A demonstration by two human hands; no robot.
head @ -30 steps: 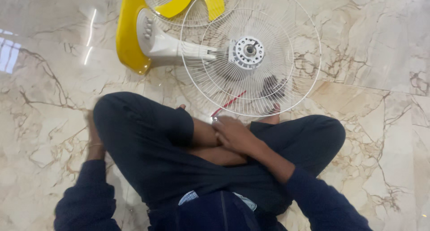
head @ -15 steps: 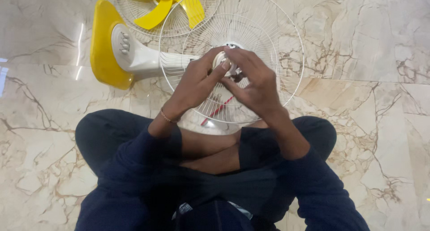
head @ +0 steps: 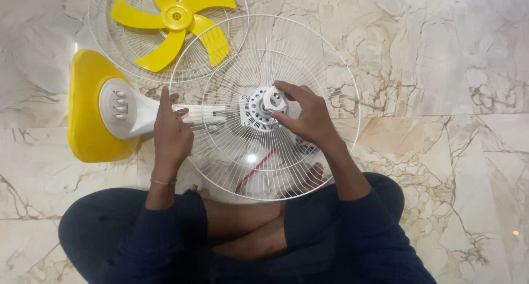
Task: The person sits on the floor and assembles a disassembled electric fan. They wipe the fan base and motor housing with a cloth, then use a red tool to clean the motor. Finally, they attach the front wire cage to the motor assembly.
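Lately my left hand (head: 172, 131) had dropped off the hub to clasp the fan neck (head: 206, 115), leaving my right hand (head: 306, 116) alone pinching the white nut (head: 274, 100) at the rear grille (head: 308, 58).

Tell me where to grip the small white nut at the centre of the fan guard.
Grip the white nut by its rim, from above, fingertips opposed, as the right hand has it. It stands proud of the motor hub with the wire guard flat around it. The left hand holds the fan neck.
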